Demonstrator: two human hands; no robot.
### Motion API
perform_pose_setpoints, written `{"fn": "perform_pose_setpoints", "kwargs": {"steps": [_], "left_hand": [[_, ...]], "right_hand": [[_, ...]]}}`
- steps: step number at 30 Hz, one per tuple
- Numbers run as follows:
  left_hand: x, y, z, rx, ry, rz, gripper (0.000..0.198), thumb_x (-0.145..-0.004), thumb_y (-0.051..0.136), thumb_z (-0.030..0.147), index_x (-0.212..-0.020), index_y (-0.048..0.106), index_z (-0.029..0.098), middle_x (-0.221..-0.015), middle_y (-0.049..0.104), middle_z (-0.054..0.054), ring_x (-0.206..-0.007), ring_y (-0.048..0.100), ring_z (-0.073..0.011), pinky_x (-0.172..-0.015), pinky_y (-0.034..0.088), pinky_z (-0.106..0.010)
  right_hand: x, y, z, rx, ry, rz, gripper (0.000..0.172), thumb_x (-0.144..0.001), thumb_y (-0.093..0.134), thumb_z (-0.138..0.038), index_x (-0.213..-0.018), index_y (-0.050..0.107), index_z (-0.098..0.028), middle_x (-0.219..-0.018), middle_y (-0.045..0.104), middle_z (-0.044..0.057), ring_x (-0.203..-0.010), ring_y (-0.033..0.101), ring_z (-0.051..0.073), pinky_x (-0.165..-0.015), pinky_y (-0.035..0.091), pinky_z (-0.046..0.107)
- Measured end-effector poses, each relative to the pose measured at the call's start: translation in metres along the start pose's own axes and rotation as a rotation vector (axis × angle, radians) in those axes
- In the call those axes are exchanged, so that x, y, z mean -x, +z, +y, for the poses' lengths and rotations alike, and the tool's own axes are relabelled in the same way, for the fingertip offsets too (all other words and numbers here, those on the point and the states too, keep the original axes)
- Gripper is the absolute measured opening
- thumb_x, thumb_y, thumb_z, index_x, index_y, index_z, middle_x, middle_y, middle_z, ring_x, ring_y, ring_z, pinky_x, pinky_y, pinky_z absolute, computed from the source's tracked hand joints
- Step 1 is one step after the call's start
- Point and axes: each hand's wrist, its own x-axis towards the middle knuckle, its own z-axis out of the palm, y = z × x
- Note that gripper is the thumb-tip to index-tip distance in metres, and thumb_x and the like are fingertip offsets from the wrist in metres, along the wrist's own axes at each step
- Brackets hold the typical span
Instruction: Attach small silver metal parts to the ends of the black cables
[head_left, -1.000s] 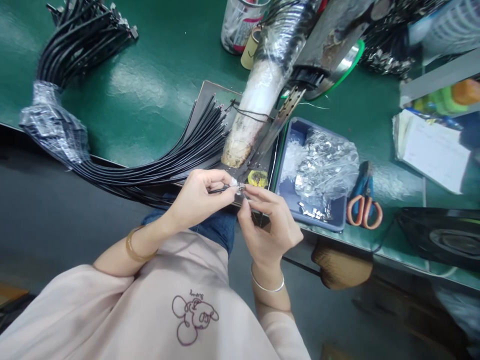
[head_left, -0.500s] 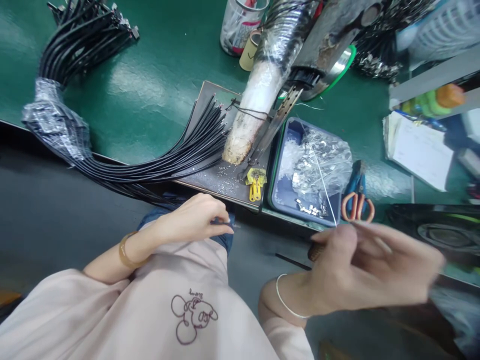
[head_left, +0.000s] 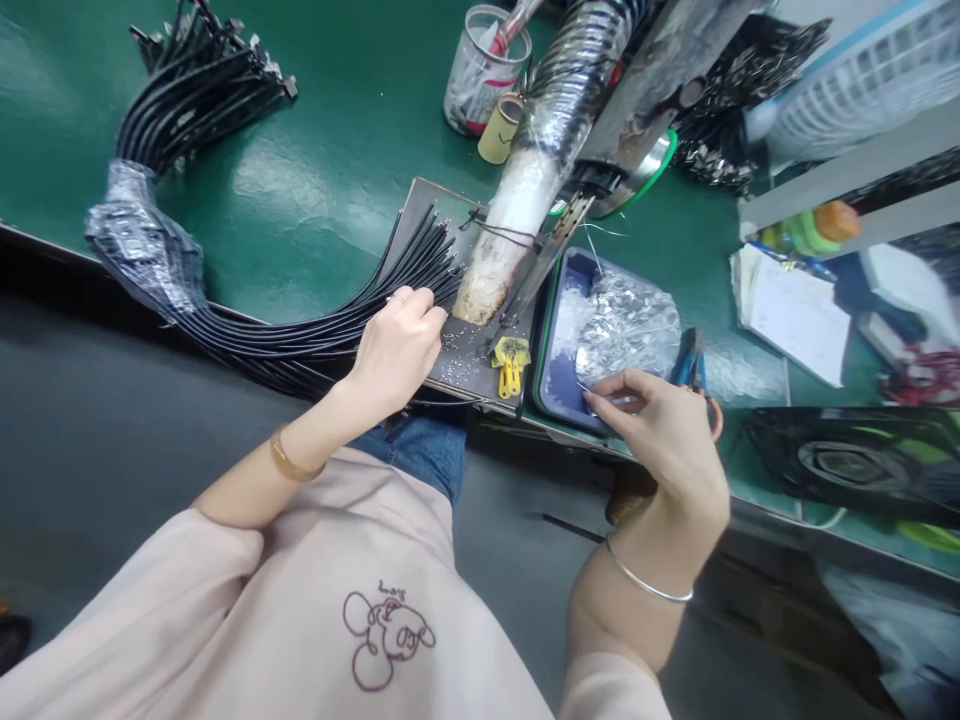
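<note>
My left hand (head_left: 401, 345) lies over the cut ends of the black cables (head_left: 300, 340), its fingers curled closed on them; how many it grips is hidden. My right hand (head_left: 656, 425) pinches a thin silvery wire between thumb and forefinger, above the blue tray (head_left: 551, 385). In that tray lie a clear plastic bag (head_left: 626, 330) and small metal pieces. Between my hands, a perforated metal iron (head_left: 551, 250) slants down to a dark board (head_left: 469, 365) with silvery specks. A yellow clip-like piece (head_left: 511, 365) sits at the board's front edge.
A white-ended duct (head_left: 517, 190) slants over the board. Behind it stand a clear cup (head_left: 484, 75) and a cardboard tube (head_left: 500, 130). Orange-handled pliers (head_left: 694, 365) lie beside the tray, partly behind my right hand. Farther right are papers (head_left: 795, 315) and a black fan-like object (head_left: 855, 460).
My left hand has moved up from in front of the bench onto the cable ends. My right hand has swung left and up to the tray; the long wire line no longer stretches across it.
</note>
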Motion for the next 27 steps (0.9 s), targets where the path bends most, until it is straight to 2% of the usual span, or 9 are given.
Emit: {"fn": "perform_pose_setpoints", "kwargs": {"steps": [3,6,8,10,13,15,17,19,27], "left_hand": [[0.003,-0.004,0.003,0.058,-0.003,0.073,0.020,-0.089,0.051,0.006,-0.078,0.066,0.016,-0.083,0.065,-0.009,-0.083,0.057,-0.0249,-0.077,0.050,-0.037],[0.010,-0.020,0.007,0.221,-0.021,0.037,0.015,-0.087,0.053,0.009,-0.082,0.065,0.016,-0.076,0.064,-0.006,-0.080,0.056,-0.0225,-0.075,0.047,-0.033],[0.013,-0.034,0.012,0.397,0.004,-0.124,0.011,-0.087,0.058,0.011,-0.086,0.067,0.016,-0.070,0.063,-0.003,-0.076,0.056,-0.0196,-0.070,0.044,-0.029],[0.015,-0.045,0.018,0.649,0.120,-0.395,0.007,-0.085,0.064,0.012,-0.082,0.069,0.017,-0.064,0.061,0.001,-0.064,0.053,-0.0137,-0.063,0.040,-0.025],[0.017,-0.046,0.027,1.040,0.184,-0.716,0.008,-0.084,0.067,0.012,-0.080,0.072,0.016,-0.056,0.057,0.005,-0.051,0.046,-0.0072,-0.056,0.038,-0.020],[0.018,-0.038,0.032,1.164,-0.056,-0.636,0.008,-0.084,0.064,0.015,-0.079,0.070,0.015,-0.055,0.058,0.005,-0.049,0.046,-0.0066,-0.053,0.037,-0.019],[0.018,-0.027,0.033,1.226,-0.370,-0.434,0.006,-0.083,0.062,0.017,-0.081,0.066,0.014,-0.058,0.061,0.003,-0.050,0.052,-0.0071,-0.051,0.039,-0.018],[0.018,-0.020,0.032,1.305,-0.544,-0.286,0.006,-0.080,0.064,0.019,-0.083,0.063,0.014,-0.059,0.062,0.003,-0.051,0.054,-0.0074,-0.051,0.041,-0.018],[0.016,-0.022,0.033,1.422,-0.632,-0.223,0.012,-0.071,0.069,0.021,-0.077,0.063,0.013,-0.059,0.063,0.002,-0.053,0.056,-0.0072,-0.053,0.045,-0.018]], "right_hand": [[0.002,0.002,-0.001,-0.003,0.021,-0.026,0.043,-0.075,0.065,-0.065,-0.065,0.059,-0.024,-0.065,0.068,0.004,-0.054,0.061,0.018,-0.056,0.051,0.032],[0.009,0.005,-0.004,0.020,-0.004,0.105,0.036,-0.078,0.063,-0.057,-0.064,0.056,-0.024,-0.064,0.066,0.002,-0.054,0.060,0.016,-0.059,0.053,0.032],[0.017,0.007,-0.010,0.008,-0.053,0.277,0.029,-0.078,0.066,-0.049,-0.065,0.057,-0.024,-0.065,0.066,0.001,-0.057,0.062,0.016,-0.059,0.053,0.031],[0.026,0.010,-0.019,-0.032,-0.096,0.446,0.021,-0.077,0.070,-0.039,-0.067,0.059,-0.024,-0.069,0.069,0.001,-0.063,0.065,0.017,-0.057,0.055,0.029],[0.039,0.019,-0.037,-0.166,-0.113,0.615,0.015,-0.076,0.076,-0.026,-0.070,0.063,-0.023,-0.073,0.071,0.001,-0.062,0.068,0.016,-0.055,0.057,0.028],[0.046,0.029,-0.050,-0.342,-0.127,0.641,0.017,-0.076,0.078,-0.022,-0.070,0.062,-0.022,-0.071,0.071,0.000,-0.059,0.069,0.015,-0.056,0.060,0.028],[0.050,0.042,-0.061,-0.520,-0.154,0.589,0.018,-0.078,0.079,-0.020,-0.071,0.062,-0.021,-0.075,0.072,0.000,-0.062,0.072,0.015,-0.060,0.063,0.028],[0.053,0.057,-0.070,-0.618,-0.179,0.522,0.017,-0.080,0.077,-0.018,-0.073,0.063,-0.020,-0.080,0.072,0.000,-0.067,0.073,0.015,-0.063,0.064,0.028],[0.049,0.094,-0.090,-0.452,-0.393,0.626,0.019,-0.084,0.074,-0.009,-0.093,0.073,-0.025,-0.093,0.075,0.001,-0.086,0.073,0.016,-0.073,0.064,0.031]]}}
